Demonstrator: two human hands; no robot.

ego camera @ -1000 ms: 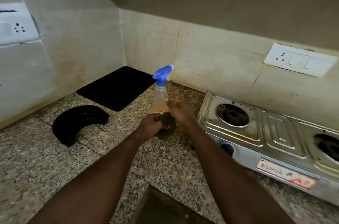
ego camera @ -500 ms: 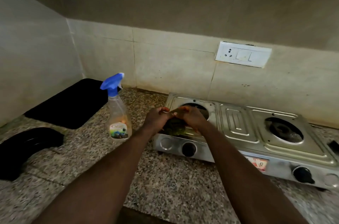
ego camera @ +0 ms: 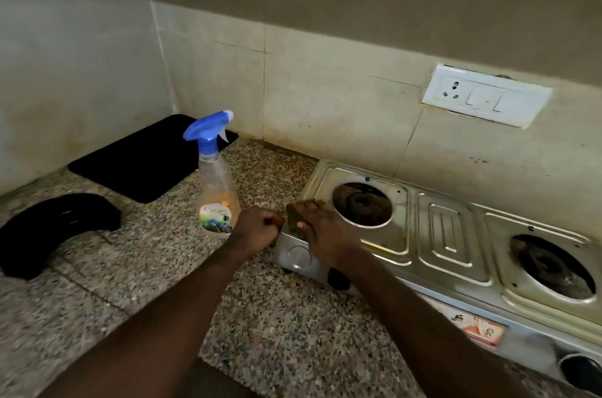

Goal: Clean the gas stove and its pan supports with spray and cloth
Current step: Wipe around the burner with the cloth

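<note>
A steel two-burner gas stove (ego camera: pixel 451 236) stands on the granite counter (ego camera: pixel 286 335) at the right, with no pan supports on its burners. My right hand (ego camera: pixel 325 234) grips a green cloth (ego camera: pixel 294 218) and presses it on the stove's front left corner, beside the left burner (ego camera: pixel 361 205). My left hand (ego camera: pixel 257 230) is curled into a fist against the stove's left edge, and nothing shows inside it. A clear spray bottle (ego camera: pixel 215 192) with a blue trigger head stands upright just left of my left hand.
A black curved piece (ego camera: pixel 55 231) lies on the counter at the far left. A flat black mat (ego camera: pixel 143 166) fills the back corner. A white wall socket (ego camera: pixel 485 96) sits above the stove. The right burner (ego camera: pixel 550 267) and front knobs (ego camera: pixel 583 371) are uncovered.
My hands carried the green cloth from beside the spray bottle over to the stove. The left hand has let go of it, and the right hand now presses it on the corner.
</note>
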